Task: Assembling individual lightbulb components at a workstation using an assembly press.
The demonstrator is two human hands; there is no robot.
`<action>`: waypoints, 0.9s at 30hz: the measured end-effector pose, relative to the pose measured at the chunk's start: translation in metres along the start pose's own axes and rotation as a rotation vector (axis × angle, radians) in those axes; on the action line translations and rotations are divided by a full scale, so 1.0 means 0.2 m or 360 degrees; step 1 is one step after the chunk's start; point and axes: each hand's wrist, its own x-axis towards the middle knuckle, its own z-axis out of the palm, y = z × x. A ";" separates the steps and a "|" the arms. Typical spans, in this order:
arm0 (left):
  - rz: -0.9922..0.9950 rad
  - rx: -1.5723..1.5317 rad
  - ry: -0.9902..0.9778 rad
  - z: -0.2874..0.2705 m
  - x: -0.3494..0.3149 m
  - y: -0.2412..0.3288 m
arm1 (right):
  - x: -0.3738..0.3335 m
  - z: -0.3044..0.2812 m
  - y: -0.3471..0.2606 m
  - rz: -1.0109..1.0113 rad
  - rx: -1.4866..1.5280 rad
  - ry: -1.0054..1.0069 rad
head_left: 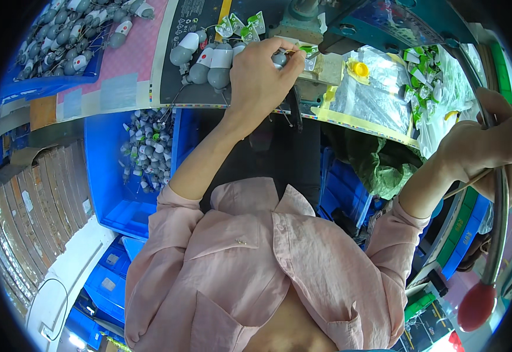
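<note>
My left hand (pixel 263 75) is at the base of a green bench press (pixel 306 13), its thumb and fingers pinched round a small grey-and-white bulb-shaped part (pixel 279 59), mostly hidden by the fingers. Right at the fingertips, under the press, shows a green-and-white piece (pixel 309 50). On the far right, my right hand (pixel 484 144) is closed round a curved metal lever (pixel 498 234) that ends in a red knob (pixel 477 307). Several larger grey-and-white bulb-shaped parts (pixel 219 66) with thin wires lie beside my left hand, near loose green-and-white pieces (pixel 241 26).
At the far left a blue bin (pixel 53 87) holds a heap of grey-and-white parts. Below the bench edge stands another blue bin (pixel 106 176) with similar parts. Right of the press lie a yellow round piece (pixel 359 69) and a pile of green-and-white pieces (pixel 423 76).
</note>
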 end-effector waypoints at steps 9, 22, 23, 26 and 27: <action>-0.0067 -0.0013 -0.0112 0.00 0.02 0.01 | -0.19 -0.10 0.04 -0.0130 0.0290 -0.0060; 0.0101 0.0061 -0.0044 -0.01 -0.01 0.00 | -0.45 -0.01 -0.12 0.0103 0.0419 -0.0185; 0.0121 0.0097 -0.0013 -0.03 -0.01 -0.01 | -0.47 0.05 -0.11 0.0104 0.0446 -0.0167; 0.0172 0.0070 -0.0017 0.02 0.01 0.02 | -0.50 0.09 0.03 0.0634 0.0854 0.0492; 0.0174 0.0082 -0.0006 0.02 0.01 0.02 | -0.47 0.07 0.09 0.1039 0.1110 0.0476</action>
